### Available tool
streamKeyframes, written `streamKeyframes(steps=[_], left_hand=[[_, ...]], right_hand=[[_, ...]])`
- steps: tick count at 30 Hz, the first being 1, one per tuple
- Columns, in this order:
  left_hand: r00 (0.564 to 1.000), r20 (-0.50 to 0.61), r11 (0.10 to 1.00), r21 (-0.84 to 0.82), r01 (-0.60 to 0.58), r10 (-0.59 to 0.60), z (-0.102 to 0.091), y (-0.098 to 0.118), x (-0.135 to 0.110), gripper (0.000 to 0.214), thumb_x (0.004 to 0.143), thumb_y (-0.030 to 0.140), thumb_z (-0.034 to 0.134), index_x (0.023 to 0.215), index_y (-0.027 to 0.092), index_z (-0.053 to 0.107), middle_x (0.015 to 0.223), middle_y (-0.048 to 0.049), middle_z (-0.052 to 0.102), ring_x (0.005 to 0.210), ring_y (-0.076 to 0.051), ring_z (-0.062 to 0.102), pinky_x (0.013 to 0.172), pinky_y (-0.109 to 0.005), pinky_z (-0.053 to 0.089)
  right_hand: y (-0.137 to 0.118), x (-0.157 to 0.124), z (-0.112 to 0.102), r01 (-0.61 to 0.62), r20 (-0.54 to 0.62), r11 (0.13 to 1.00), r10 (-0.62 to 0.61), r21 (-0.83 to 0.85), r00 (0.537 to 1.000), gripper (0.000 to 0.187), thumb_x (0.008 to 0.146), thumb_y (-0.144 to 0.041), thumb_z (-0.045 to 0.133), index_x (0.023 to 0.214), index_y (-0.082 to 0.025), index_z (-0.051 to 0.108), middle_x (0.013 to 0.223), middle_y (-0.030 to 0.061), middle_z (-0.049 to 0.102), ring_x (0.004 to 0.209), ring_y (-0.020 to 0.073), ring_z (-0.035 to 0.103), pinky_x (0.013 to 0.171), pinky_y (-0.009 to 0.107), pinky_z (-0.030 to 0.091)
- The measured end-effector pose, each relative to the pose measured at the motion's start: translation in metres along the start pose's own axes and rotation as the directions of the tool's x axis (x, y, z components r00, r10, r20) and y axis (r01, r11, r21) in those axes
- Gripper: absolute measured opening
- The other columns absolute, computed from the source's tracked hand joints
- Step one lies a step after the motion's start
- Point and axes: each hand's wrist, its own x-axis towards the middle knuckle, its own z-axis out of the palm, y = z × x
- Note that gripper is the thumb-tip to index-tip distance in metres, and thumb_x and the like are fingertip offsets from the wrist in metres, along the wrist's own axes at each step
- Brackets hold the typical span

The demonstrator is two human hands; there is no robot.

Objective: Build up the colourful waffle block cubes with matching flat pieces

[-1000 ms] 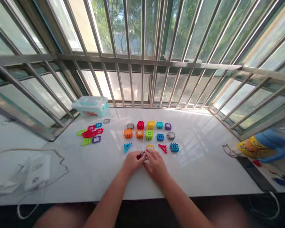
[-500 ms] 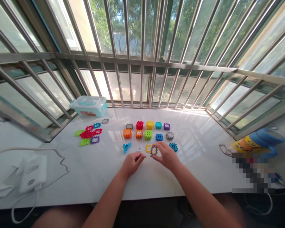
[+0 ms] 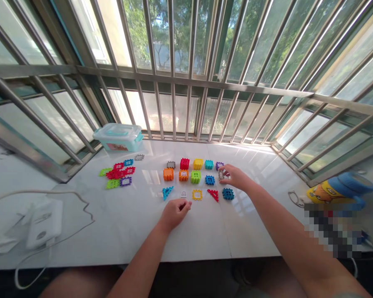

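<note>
My right hand [image 3: 236, 177] reaches out to the right end of the middle row of bricks and pinches a small grey brick piece [image 3: 223, 174], just below a purple cube [image 3: 219, 165]. My left hand [image 3: 174, 212] rests curled on the white table [image 3: 127, 223], just below a white tile [image 3: 183, 194] and a yellow tile [image 3: 197, 194]; what its fingers hold, if anything, is hidden. Cubes stand in rows: red [image 3: 184, 164], yellow [image 3: 198, 164], teal [image 3: 209, 164], orange [image 3: 168, 174], green [image 3: 195, 176], blue [image 3: 209, 179].
A loose pile of flat coloured tiles [image 3: 118, 174] lies at the left, with a lidded teal box [image 3: 118, 138] behind it. A white device [image 3: 45, 223] with a cable sits at the far left. A yellow and blue toy [image 3: 338, 190] lies at the right. Window bars enclose the table.
My hands, together below the front row a second ago, have parted. The right hand carried the grey piece up and right to the middle row. The left hand stayed near the white tile.
</note>
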Motion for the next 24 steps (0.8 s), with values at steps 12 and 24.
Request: streamKeyframes(steps=[12, 24], left_hand=[[1.0, -0.016, 1.0, 0.025, -0.008, 0.008, 0.0, 0.0, 0.001, 0.046, 0.102, 0.048, 0.053, 0.07, 0.02, 0.068, 0.061, 0.0014, 0.058, 0.06, -0.013, 0.049, 0.062, -0.028, 0.035], [1.0, -0.025, 1.0, 0.028, -0.005, 0.005, -0.001, 0.002, 0.001, 0.045, 0.102, 0.045, 0.052, 0.067, 0.02, 0.067, 0.059, 0.0011, 0.057, 0.059, -0.014, 0.049, 0.062, -0.028, 0.034]], right_hand=[[0.02, 0.009, -0.007, -0.042, 0.115, 0.97, 0.071, -0.241, 0.991, 0.049, 0.079, -0.033, 0.086, 0.125, -0.023, 0.072, 0.124, 0.0102, 0.069, 0.1, 0.0266, 0.071, 0.093, 0.038, 0.056], [0.033, 0.018, -0.005, -0.001, 0.175, 0.951, 0.058, -0.31, 0.983, 0.049, 0.074, -0.029, 0.088, 0.121, -0.025, 0.075, 0.121, 0.0096, 0.071, 0.112, 0.0301, 0.067, 0.1, 0.04, 0.052]])
